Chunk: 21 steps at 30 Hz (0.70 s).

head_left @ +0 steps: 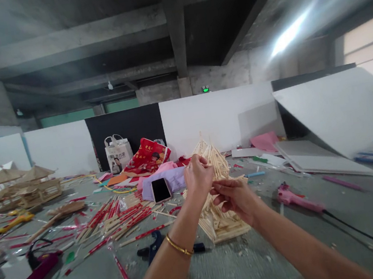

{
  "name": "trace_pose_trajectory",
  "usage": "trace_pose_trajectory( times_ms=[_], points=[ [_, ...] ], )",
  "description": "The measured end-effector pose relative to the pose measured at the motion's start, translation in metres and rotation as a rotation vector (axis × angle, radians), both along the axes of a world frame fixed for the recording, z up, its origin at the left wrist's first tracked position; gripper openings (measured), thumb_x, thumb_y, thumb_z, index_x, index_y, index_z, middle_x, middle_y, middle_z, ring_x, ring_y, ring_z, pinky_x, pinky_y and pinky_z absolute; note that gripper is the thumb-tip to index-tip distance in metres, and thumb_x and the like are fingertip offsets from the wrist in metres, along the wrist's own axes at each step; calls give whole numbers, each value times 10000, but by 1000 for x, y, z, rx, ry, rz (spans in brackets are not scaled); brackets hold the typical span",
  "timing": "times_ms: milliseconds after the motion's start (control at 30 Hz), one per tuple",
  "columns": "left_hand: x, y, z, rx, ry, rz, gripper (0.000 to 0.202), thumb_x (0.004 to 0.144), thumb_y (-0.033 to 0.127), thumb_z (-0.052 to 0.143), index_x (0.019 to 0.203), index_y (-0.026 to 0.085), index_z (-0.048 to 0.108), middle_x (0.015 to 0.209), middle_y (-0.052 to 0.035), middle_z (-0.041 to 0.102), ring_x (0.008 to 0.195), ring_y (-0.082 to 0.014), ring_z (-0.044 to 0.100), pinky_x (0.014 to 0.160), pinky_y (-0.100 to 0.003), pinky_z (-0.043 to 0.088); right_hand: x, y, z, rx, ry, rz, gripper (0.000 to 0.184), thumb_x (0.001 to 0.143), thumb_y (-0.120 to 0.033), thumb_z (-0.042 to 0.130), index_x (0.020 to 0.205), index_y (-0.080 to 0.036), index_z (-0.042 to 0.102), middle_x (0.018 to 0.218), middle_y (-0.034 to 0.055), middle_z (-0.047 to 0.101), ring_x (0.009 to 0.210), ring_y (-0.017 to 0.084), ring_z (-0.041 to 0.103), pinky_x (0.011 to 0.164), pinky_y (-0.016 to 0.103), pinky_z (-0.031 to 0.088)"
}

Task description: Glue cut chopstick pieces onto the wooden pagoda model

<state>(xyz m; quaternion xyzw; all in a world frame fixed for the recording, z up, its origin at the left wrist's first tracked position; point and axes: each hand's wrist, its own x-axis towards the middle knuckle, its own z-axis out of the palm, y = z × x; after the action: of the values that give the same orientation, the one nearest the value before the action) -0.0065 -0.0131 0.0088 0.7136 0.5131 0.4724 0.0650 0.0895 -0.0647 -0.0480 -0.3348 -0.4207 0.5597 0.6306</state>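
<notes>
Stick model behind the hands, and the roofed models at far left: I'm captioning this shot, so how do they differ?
The stick model has steep, narrow peaks; the roofed models have low, broad roofs.
The stick model is partly hidden by the left hand and right hand; the roofed models have no hand near them.
The stick model's peaks show separate sticks; the roofed models' roofs look more closed.
Both are pale tan with pointed tops.

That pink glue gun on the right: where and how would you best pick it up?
Probably by the slim handle, just short of the black cord, coming from above on the near side: the pink glue gun lies flat, its bulkier end farther off and its handle slanting nearer.
</notes>
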Motion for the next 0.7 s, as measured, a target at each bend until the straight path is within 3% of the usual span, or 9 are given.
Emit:
trace_pose_trajectory(
  times_ms=[267,500,700],
  points=[
    [1,-1,1,-16,24,29,123,630,201,548,742,225,503,685,23,617,680,-148,577,570,-231,360,11,-20,-7,-39,-71,-12,230,635,-251,697,806,-124,611,680,34,629,452,117,569,312,190,424],
    [1,3,1,-25,26,29,127,623,191,551,737,227,507,699,15,624,693,-157,582,557,-232,361,17,-45,-1,-50,-195,0,244,671,-313,657,847,-154,603,680,25,624,418,129,558,271,205,418],
    [2,1,7,-60,80,41,124,619,174,539,732,224,528,709,-6,631,687,-165,574,559,-238,362,52,-75,1,-39,-352,-94,273,663,-341,656,880,-180,619,686,47,639,403,137,558,267,214,415]
  ],
)
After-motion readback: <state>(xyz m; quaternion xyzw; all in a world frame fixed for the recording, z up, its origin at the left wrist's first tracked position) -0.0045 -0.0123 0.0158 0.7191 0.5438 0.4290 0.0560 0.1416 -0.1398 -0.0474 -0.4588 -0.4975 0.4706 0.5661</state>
